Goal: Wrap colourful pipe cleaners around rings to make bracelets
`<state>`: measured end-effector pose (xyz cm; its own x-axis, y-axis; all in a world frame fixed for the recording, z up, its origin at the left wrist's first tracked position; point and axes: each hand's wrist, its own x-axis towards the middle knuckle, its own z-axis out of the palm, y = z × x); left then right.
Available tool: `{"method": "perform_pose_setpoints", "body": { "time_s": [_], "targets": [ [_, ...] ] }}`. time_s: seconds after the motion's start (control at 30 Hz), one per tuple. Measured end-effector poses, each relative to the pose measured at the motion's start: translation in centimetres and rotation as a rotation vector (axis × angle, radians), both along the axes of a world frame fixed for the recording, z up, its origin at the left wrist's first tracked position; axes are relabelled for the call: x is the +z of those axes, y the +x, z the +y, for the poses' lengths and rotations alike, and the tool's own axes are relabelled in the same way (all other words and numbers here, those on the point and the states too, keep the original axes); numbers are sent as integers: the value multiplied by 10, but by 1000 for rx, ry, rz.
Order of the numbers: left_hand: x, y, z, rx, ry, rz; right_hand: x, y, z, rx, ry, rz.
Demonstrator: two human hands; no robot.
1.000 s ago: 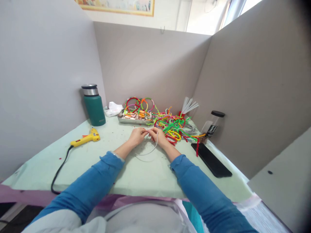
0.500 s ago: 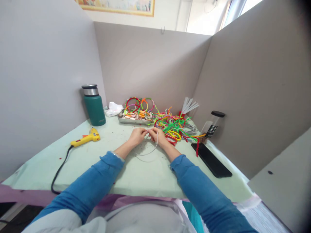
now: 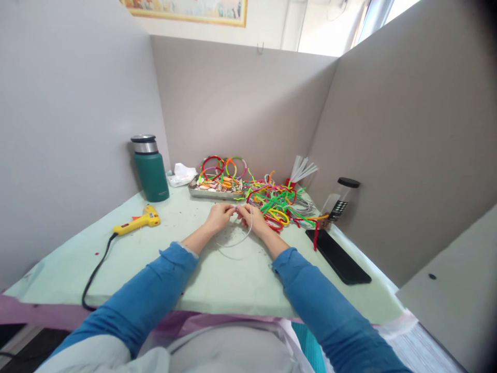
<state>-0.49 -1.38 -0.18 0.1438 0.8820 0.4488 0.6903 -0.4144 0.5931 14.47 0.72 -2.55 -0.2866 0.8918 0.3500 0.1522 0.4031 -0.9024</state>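
Observation:
Both hands meet over the middle of the table, fingertips nearly touching. My left hand [image 3: 219, 217] is closed in a pinch at a small purplish piece between the fingertips, too small to make out well. My right hand [image 3: 252, 217] is pinched around a thin whitish wire hoop [image 3: 248, 231], which curves down below the fingers towards the left wrist. The ends of the hoop are hidden in the fingers. Just behind and right of my right hand lies a tangled heap of coloured pipe cleaners [image 3: 279, 199].
A metal tray [image 3: 217, 195] of small pieces stands at the back, with coloured rings [image 3: 236, 158] behind. Left are a yellow glue gun [image 3: 140, 221], green bottle [image 3: 150, 173] and tissues [image 3: 182, 173]. Right are a black phone [image 3: 337, 257], clear bottle [image 3: 341, 199] and glue sticks [image 3: 301, 168].
The arms and hoop stay almost in place. The fingertips have shifted slightly, and a purplish bit between them shows more clearly now.

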Motion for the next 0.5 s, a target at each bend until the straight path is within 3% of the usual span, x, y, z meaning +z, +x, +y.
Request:
{"method": "perform_pose_setpoints", "body": {
  "time_s": [0.23,0.5],
  "targets": [
    [-5,-2,6,34,-69,-148,5,-1,-4,29,-120,27],
    [-5,2,4,-96,-166,-359,2,-1,0,26,-139,34]
  ]
}}
